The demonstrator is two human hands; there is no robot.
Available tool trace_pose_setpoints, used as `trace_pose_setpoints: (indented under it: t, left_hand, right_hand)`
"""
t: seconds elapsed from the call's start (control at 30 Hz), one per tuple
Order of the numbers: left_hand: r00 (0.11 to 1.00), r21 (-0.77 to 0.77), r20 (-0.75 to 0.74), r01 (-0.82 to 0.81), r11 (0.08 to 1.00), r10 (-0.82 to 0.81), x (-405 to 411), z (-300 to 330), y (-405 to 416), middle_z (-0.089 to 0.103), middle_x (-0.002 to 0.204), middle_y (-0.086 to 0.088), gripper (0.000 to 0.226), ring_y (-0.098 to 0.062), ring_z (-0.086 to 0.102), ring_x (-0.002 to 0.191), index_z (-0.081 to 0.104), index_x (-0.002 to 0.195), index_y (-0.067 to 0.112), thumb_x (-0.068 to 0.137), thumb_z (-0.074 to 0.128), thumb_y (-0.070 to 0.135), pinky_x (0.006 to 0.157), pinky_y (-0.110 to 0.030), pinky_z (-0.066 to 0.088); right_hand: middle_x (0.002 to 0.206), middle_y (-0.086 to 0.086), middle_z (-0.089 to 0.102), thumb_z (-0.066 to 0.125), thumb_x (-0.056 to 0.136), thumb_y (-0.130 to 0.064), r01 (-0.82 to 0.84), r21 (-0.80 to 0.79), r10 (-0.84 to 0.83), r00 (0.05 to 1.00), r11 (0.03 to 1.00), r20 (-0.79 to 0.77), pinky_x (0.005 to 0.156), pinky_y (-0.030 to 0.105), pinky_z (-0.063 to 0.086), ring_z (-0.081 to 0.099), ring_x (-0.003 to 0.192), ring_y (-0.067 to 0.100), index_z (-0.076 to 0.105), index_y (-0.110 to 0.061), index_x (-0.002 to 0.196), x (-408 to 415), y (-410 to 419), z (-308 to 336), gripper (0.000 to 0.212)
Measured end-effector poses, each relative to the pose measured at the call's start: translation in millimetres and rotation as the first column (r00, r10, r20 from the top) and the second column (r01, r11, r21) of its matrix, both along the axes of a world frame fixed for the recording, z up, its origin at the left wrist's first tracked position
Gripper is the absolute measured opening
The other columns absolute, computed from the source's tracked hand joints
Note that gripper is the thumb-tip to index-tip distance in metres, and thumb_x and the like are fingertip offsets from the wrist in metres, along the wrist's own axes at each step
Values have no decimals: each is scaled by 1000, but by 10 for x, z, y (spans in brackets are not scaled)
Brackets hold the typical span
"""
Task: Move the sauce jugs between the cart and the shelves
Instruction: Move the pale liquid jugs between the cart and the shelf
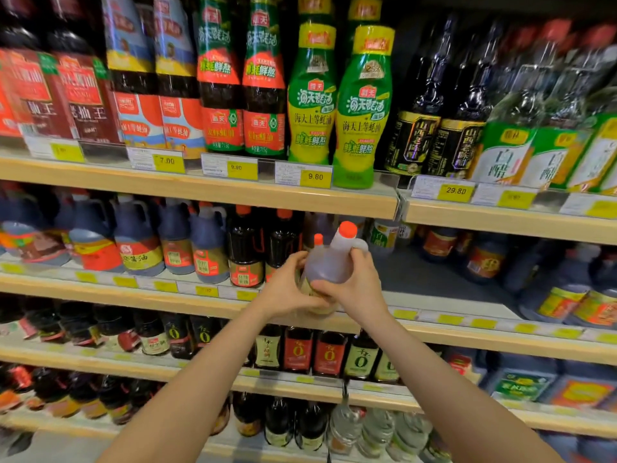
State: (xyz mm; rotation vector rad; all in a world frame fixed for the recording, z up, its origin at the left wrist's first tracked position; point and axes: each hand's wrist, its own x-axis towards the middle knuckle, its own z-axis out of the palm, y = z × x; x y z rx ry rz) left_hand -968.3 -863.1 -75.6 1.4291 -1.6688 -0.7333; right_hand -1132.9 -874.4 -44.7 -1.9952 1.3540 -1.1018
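Orange is the colour of the cap on the sauce jug (pixel 334 259), a translucent plastic jug with brownish liquid inside and a moulded handle near its neck. Both hands grip it. The left hand (pixel 287 289) is wrapped around the lower left side of the jug, fingers closed on its label area. The right hand (pixel 357 285) holds the right side, with the thumb across the front of the body and the fingers curled behind, close under the handle. The jug is tilted a little to the right, and its bottom is at the front edge of the second shelf (pixel 450 332); I cannot tell if it touches the board.

Just behind the jug, a second orange cap (pixel 318 238) shows. Left of the jug, on the same shelf, stand two dark bottles with red caps (pixel 263 245), and further left a row of blue jugs (pixel 140 238). Right of the jug the shelf board has a bare stretch. On the shelf above the jug stand green and yellow squeeze bottles (pixel 362 108), with yellow price tags (pixel 315 177) along its edge.
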Motion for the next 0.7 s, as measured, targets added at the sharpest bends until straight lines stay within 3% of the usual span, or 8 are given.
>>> trace_pose_setpoints:
  t: [0.13, 0.23, 0.3, 0.47, 0.6, 0.7]
  left_hand:
    - [958, 87, 258, -148, 985, 121, 445, -199, -184, 57, 117, 1, 82, -18, 55, 110, 50, 122, 11, 59, 83, 52, 90, -30, 45]
    - [916, 198, 398, -126, 972, 38, 604, -495, -206, 55, 128, -7, 79, -23, 51, 117, 51, 127, 10, 67, 78, 53, 97, -34, 42]
    - [918, 156, 392, -139, 978, 68, 626, -635, -196, 55, 126, -5, 76, -21, 51, 115, 54, 125, 12, 66, 78, 54, 93, -30, 40]
    - [935, 82, 330, -166, 983, 131, 659, -726, -247, 56, 111, 2, 65, -18, 50, 106, 60, 114, 17, 63, 81, 52, 87, -28, 38]
    - [946, 55, 290, -168, 984, 145, 691, -791, -254, 56, 108, 5, 58, -17, 46, 106, 61, 109, 21, 63, 82, 50, 93, -32, 36]
    - [946, 28, 272, -190, 981, 175, 659, -814, -245, 54, 106, 8, 57, -13, 41, 104, 60, 106, 22, 62, 83, 49, 90, -29, 29]
  right_hand:
    - [118, -2, 40, 79, 65, -42, 14, -94, -23, 996, 995, -87, 75, 33, 45, 50, 104, 18, 44, -23, 114, 101, -311, 14, 63]
    - [117, 6, 44, 76, 67, -48, 27, -69, -42, 970, 997, -238, 76, 38, 46, 53, 106, 29, 43, -19, 115, 203, -597, -121, 65]
    - [114, 11, 50, 77, 65, -50, 81, -10, -80, 959, 997, -270, 76, 38, 47, 56, 104, 35, 41, -18, 118, 262, -775, -222, 71]
    - [134, 13, 48, 77, 71, -40, 60, 109, -49, 993, 992, -104, 90, 36, 42, 47, 120, 34, 34, -20, 135, 379, -1101, -369, 80]
    - [145, 13, 38, 72, 79, -33, 59, 117, -51, 996, 991, -72, 99, 37, 38, 42, 127, 33, 26, -17, 144, 431, -1151, -487, 82]
    - [144, 14, 38, 71, 79, -35, 100, 107, -88, 990, 989, -112, 97, 40, 43, 46, 123, 34, 26, -17, 144, 462, -1151, -511, 81]
